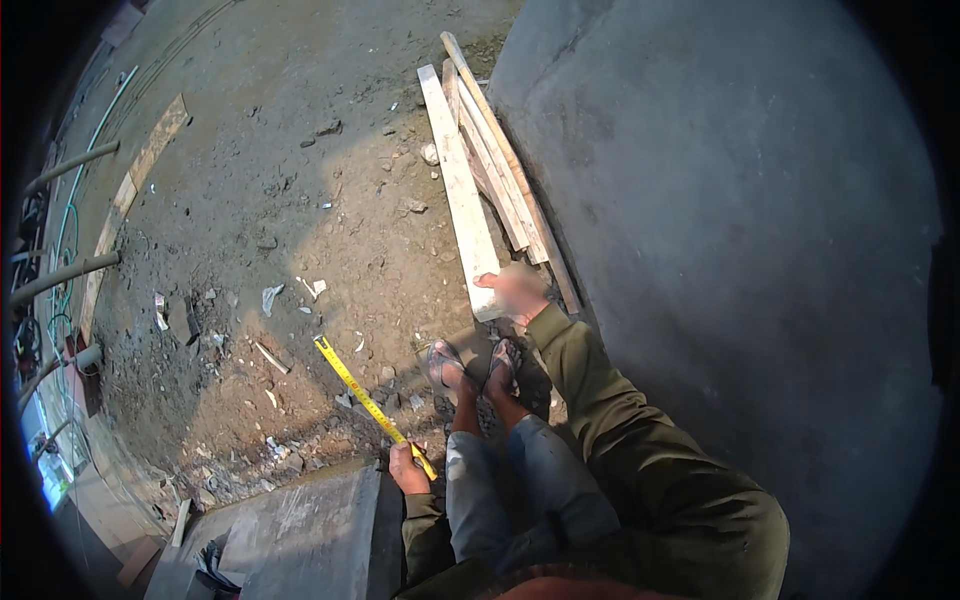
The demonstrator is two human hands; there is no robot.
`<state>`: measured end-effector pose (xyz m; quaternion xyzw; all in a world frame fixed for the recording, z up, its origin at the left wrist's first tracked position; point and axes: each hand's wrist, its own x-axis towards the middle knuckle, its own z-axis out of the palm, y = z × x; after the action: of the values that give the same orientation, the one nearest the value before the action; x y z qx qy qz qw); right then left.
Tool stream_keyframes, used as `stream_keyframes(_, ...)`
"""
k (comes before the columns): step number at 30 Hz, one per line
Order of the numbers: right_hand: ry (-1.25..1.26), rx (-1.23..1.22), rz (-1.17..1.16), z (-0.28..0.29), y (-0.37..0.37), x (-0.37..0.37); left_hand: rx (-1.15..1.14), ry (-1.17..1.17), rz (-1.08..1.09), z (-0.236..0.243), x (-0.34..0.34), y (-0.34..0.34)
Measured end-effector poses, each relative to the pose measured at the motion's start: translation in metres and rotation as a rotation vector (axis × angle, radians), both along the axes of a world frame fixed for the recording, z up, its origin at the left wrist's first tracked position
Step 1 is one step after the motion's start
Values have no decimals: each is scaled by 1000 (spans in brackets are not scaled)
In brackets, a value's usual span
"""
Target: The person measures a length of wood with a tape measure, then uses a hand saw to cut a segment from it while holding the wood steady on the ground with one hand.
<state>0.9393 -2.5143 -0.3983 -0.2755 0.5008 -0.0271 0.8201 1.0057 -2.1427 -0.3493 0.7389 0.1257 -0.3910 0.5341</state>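
I had the left hand (408, 468) with fingers pinching the yellow tape measure (366, 402), its blade reaching toward eleven o'clock; the right hand (520, 291) had its thumb over the near end of the pale plank (455, 180), at twelve o'clock, its other fingers too blurred to tell. I judged this a measuring step, not yet aligned; the next move called for bringing tape to plank.
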Motion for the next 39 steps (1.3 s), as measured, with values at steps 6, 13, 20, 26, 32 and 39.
stream_keyframes(6,277,-415,134,-18,6,-15,-15,67,40,10,1,13)
stream_keyframes(13,168,-376,42,-48,12,-17,-53,44,81,13,5,24)
stream_keyframes(20,260,-465,125,-56,17,-31,-26,51,69,37,6,16)
stream_keyframes(26,298,-650,146,5,55,-96,18,-11,19,82,10,13)
stream_keyframes(32,392,-610,331,159,132,-216,91,-129,-121,118,18,31)
stream_keyframes(39,792,-616,531,299,265,-342,-5,-173,-464,110,39,5)
